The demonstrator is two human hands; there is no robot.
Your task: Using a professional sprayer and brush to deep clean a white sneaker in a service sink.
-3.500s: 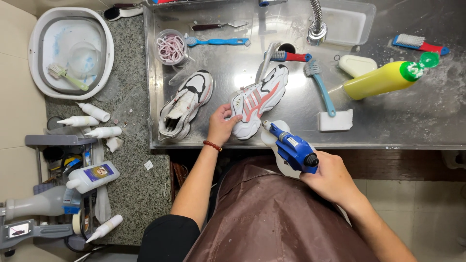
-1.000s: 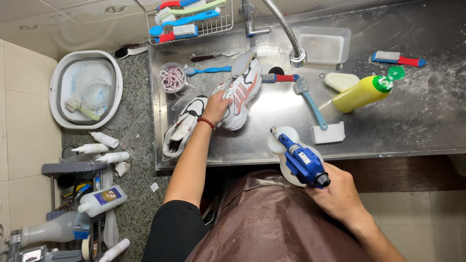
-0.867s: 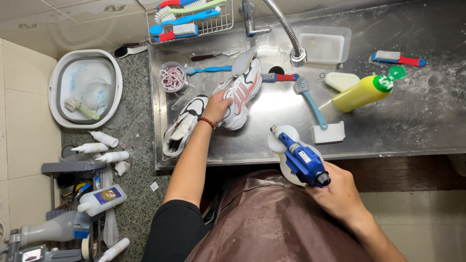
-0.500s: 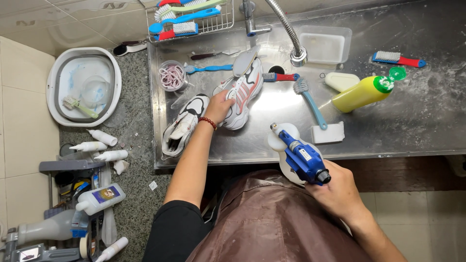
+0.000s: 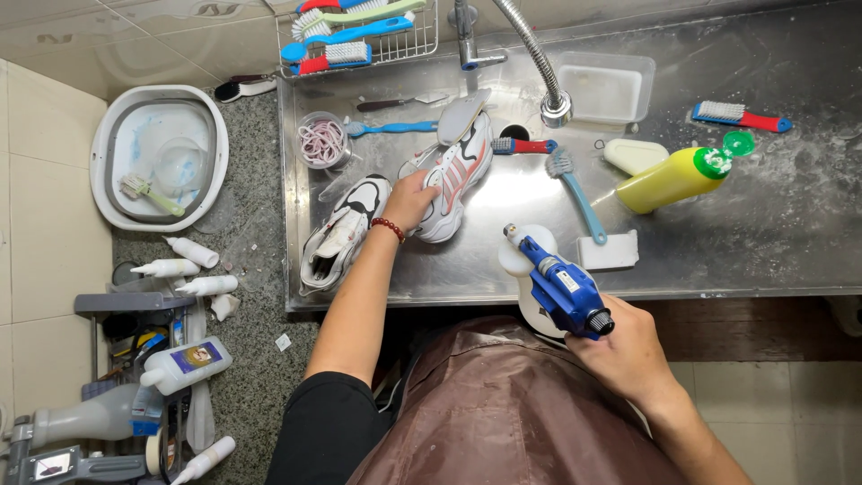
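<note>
My left hand [image 5: 411,199] grips a white sneaker with pink stripes [image 5: 453,184], holding it on the steel sink surface [image 5: 718,242] below the flexible tap head [image 5: 556,109]. A grey insole [image 5: 463,117] sticks out of its far end. My right hand [image 5: 628,346] holds a blue spray gun with a white bottle [image 5: 552,283] near the sink's front edge, nozzle pointing toward the sneaker. A second white and black sneaker [image 5: 344,233] lies left of my left wrist.
On the steel lie a yellow bottle with a green cap [image 5: 673,177], a soap bar [image 5: 634,155], several brushes [image 5: 575,190], a white sponge block [image 5: 610,252], a clear tub [image 5: 609,86] and a cup of laces [image 5: 321,141]. A white basin [image 5: 160,153] and squeeze bottles [image 5: 184,269] stand on the left counter.
Since 3.5 s ago my left hand has carried the striped sneaker from the front edge up toward the tap. Over the last second both hands stay almost still.
</note>
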